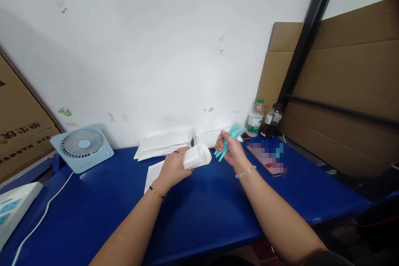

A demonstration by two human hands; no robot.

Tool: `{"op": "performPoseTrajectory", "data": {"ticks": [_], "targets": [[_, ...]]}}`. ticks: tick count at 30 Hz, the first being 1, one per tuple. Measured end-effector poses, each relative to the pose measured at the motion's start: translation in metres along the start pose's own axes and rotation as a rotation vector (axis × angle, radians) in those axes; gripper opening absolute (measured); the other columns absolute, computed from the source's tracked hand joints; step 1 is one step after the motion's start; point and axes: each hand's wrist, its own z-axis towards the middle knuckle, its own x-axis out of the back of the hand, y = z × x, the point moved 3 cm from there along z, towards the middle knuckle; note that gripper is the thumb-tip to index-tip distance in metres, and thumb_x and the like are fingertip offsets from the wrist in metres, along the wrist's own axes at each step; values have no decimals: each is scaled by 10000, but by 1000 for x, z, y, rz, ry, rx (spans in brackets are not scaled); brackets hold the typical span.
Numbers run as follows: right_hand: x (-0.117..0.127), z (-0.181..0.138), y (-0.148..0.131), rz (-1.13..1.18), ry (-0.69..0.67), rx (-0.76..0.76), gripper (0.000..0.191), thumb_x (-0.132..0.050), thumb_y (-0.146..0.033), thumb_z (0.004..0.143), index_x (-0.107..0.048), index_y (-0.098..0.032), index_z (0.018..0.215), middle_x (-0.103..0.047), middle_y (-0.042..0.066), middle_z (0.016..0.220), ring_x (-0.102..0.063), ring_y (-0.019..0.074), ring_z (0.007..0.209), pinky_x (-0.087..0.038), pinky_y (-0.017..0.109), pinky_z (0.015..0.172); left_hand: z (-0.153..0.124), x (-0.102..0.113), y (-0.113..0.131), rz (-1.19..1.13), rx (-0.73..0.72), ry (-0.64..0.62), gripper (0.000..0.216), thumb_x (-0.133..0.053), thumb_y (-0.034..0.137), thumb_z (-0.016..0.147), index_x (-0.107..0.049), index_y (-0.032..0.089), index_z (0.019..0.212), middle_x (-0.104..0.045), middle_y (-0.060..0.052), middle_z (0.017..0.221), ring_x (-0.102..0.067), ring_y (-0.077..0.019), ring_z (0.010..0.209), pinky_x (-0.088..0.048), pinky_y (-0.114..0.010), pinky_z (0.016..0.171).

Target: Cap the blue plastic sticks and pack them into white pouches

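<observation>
My left hand (173, 167) is closed around a small white packet (196, 156), held just above the blue table (199, 212). My right hand (230, 150) grips a bundle of thin teal sticks (230, 138), their ends fanning up and down out of the fist. The two hands are close together, the sticks' lower tips almost touching the white packet. A white sheet (153, 173) lies flat on the table under my left wrist.
Stacks of white packets (165, 143) lie along the wall. A light-blue fan (81, 146) stands at left with a white cable, a white device (15, 205) at the far left. Two bottles (264, 119) and a phone (268, 160) sit at right, beside cardboard boxes.
</observation>
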Motion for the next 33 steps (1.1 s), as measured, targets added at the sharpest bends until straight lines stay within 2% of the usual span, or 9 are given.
{"op": "performPoseTrajectory", "data": {"ticks": [3,6,10,15,19,22,26,30,33], "targets": [[-13,-5,-18,193,26,94,346,-548,-530,794,-544,-212,655,-550,-8,549,-642,202,743,-500,340,725,1,4,8,-165,9,47,547,-646,270,667,-514,224,1197,-640,-68,1072,-600,-254,970,-440,-333,822],[-32,-10,-20,249,8,79,323,-552,-513,795,-607,-207,709,-640,21,643,-649,246,913,-480,392,850,0,4,12,-276,10,115,590,-666,259,645,-493,217,1207,-625,-69,1097,-587,-251,988,-446,-337,832],[-42,-6,-28,318,35,62,295,-566,-478,798,-636,-198,736,-668,26,686,-650,210,804,-491,366,804,-1,3,12,-342,17,153,621,-686,248,623,-477,211,1207,-621,-60,1082,-594,-237,950,-458,-334,811],[-42,3,-57,407,106,330,331,-511,-452,849,-630,-201,670,-634,5,706,-592,150,726,-473,324,783,-1,7,10,-375,43,184,585,-699,250,609,-506,205,1160,-620,-62,1045,-597,-237,912,-465,-324,760],[-57,-7,-51,208,62,463,393,-445,-417,894,-644,-199,635,-590,15,758,-557,159,844,-418,321,880,-3,10,10,-463,68,230,616,-709,273,612,-472,216,1178,-619,-40,1029,-596,-212,879,-469,-307,742],[-70,-15,-41,20,-1,442,356,-471,-380,881,-655,-201,635,-584,26,853,-529,177,935,-386,317,914,-4,13,8,-508,87,287,655,-717,274,606,-445,215,1199,-610,-36,1056,-589,-205,900,-466,-309,769],[-85,-14,-48,-112,-140,304,305,-533,-363,838,-639,-191,608,-586,35,937,-531,187,926,-414,295,822,-3,16,5,-529,80,311,638,-718,259,602,-450,208,1180,-608,-39,1053,-586,-201,900,-461,-313,785],[-94,-12,-68,-118,-153,337,289,-527,-352,829,-618,-191,608,-596,34,815,-538,181,881,-413,287,802,-3,21,2,-582,66,363,622,-713,258,615,-447,210,1175,-612,-35,1034,-590,-189,878,-463,-299,762],[-98,-11,-70,-151,-147,312,242,-548,-344,804,-613,-192,628,-590,25,733,-543,178,825,-417,290,775,-4,23,3,-613,46,405,628,-717,243,607,-447,208,1173,-616,-31,1007,-593,-179,852,-464,-289,749]]}}
